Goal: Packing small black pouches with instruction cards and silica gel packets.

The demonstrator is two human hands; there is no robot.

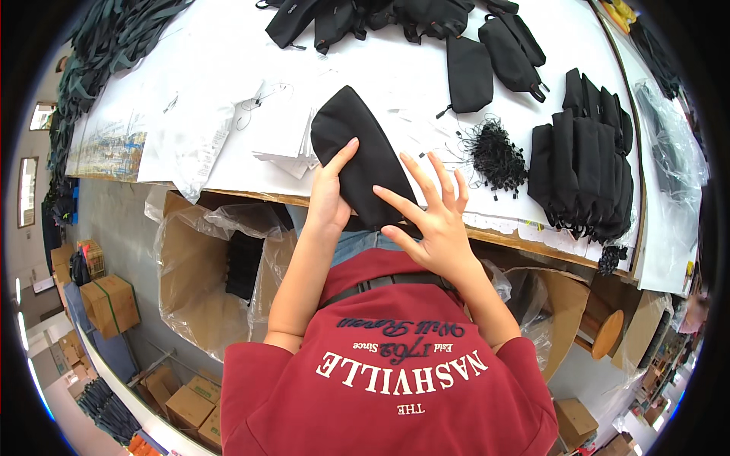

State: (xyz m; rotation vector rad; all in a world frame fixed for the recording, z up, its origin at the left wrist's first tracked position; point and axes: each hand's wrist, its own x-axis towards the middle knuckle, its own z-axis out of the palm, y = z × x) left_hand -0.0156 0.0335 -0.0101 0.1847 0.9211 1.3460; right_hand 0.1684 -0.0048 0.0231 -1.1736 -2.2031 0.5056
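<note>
A black fabric pouch point(356, 125) is held up at a slant over the table's near edge. My left hand point(331, 194) grips its left side, the thumb lying across the front and the other fingers hidden behind. Fingers spread, my right hand point(439, 224) is at the pouch's lower right edge. Its index fingertip overlaps the fabric; whether it touches I cannot tell. Left of the pouch lies a stack of white paper cards point(285, 140). To the right sits a tangled heap of black tag strings point(498, 156).
Beyond the hands, the white table point(411, 72) carries several black pouches point(469, 72) at the back. Upright pouches point(582, 163) are bunched at the right. A clear plastic bag point(201, 144) hangs over the front edge. Below stands an open plastic-lined carton point(190, 266). Dark straps point(114, 45) pile up far left.
</note>
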